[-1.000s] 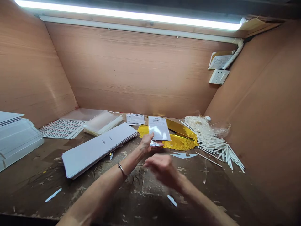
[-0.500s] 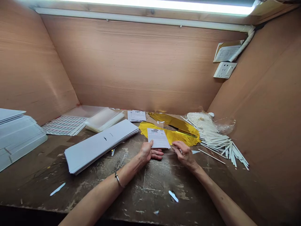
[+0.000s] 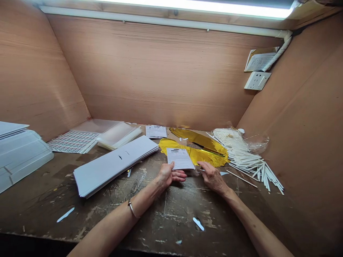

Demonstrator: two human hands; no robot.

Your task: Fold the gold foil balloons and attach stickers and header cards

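My left hand (image 3: 169,174) grips a white printed card (image 3: 180,159), thumb on top and fingers beneath its lower edge. The card has a dark slot and lines of small text, and it is tilted up in front of the yellow foil. Close to the card's lower right corner, my right hand (image 3: 213,176) has its fingers bent together. A faint clear strip seems to lie between that hand and the card, but what the fingertips pinch cannot be made out. Shiny gold foil sheets (image 3: 206,157) lie just behind both hands.
A stack of long white cards (image 3: 115,166) lies left of my hands. Clear plastic sleeves (image 3: 119,135), a printed sticker sheet (image 3: 73,142) and small printed cards (image 3: 157,131) sit farther back. White sticks (image 3: 252,162) are heaped at right. A small white cutout (image 3: 198,224) lies near the front.
My right hand has shifted slightly right, away from the card, with its index finger straighter. The card has tipped a little lower in my left hand.
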